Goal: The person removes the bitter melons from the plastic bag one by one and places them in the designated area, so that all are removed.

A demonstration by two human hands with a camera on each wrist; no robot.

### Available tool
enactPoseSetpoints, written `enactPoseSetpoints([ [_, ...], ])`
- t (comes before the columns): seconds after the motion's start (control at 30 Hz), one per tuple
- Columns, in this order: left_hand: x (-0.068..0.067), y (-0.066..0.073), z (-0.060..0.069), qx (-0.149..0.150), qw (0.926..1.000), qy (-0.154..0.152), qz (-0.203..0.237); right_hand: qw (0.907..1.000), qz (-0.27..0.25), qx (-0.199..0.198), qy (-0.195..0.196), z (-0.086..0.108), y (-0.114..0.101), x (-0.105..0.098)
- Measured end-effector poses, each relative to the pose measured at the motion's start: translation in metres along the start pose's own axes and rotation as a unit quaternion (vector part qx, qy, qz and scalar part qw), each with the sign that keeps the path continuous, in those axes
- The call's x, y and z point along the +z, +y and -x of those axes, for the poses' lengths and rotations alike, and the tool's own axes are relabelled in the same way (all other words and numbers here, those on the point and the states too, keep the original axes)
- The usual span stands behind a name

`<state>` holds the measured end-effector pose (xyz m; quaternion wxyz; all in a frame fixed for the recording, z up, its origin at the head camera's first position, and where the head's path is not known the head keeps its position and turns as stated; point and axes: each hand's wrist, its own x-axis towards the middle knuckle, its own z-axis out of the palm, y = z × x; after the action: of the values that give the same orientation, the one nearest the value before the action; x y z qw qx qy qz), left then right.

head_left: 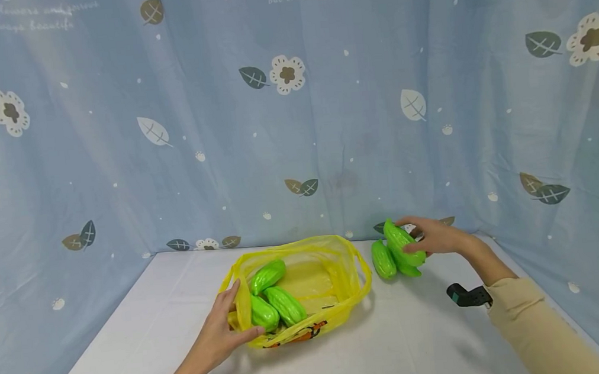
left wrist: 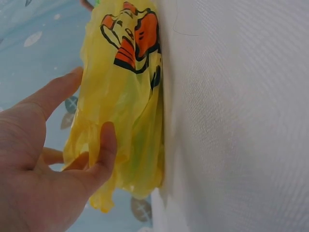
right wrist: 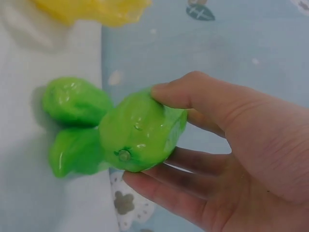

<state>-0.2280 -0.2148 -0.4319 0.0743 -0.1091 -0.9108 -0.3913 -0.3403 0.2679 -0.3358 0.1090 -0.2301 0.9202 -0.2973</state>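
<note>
My right hand [head_left: 434, 237] grips a ridged green bitter melon [right wrist: 140, 130] between thumb and fingers, at the back right of the table. Beside and below it lie two more bitter melons, one on the left [head_left: 383, 260] and one partly hidden [right wrist: 75, 151]. A yellow plastic bag [head_left: 337, 314] lies on the table with its mouth spread wide. Inside, at its left end, rest three bitter melons [head_left: 285, 305]. My left hand [head_left: 218, 333] holds the bag's left edge, thumb and fingers about the thin film. An orange and black print shows on the bag's front.
A white cloth [head_left: 378, 352] covers the table. Behind it and along both sides hangs a blue curtain [head_left: 236, 139] with leaf and flower prints. On my right wrist sits a black strap device [head_left: 468, 296].
</note>
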Motion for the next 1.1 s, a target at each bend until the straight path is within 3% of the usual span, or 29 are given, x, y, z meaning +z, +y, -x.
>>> enactPoseSetpoints([
  [0.4,-0.002,0.003,-0.001,-0.01,0.9999,-0.007,0.002,0.9991,-0.02,0.025,0.028,0.0,0.035,0.001],
  [0.73,-0.002,0.003,-0.001,-0.007,1.0,-0.003,0.001,0.9976,0.022,0.049,0.045,0.004,0.05,0.001],
  [1.1,-0.002,0.002,0.0,-0.014,0.9998,-0.009,0.009,0.995,0.013,0.091,0.038,0.003,0.067,0.012],
])
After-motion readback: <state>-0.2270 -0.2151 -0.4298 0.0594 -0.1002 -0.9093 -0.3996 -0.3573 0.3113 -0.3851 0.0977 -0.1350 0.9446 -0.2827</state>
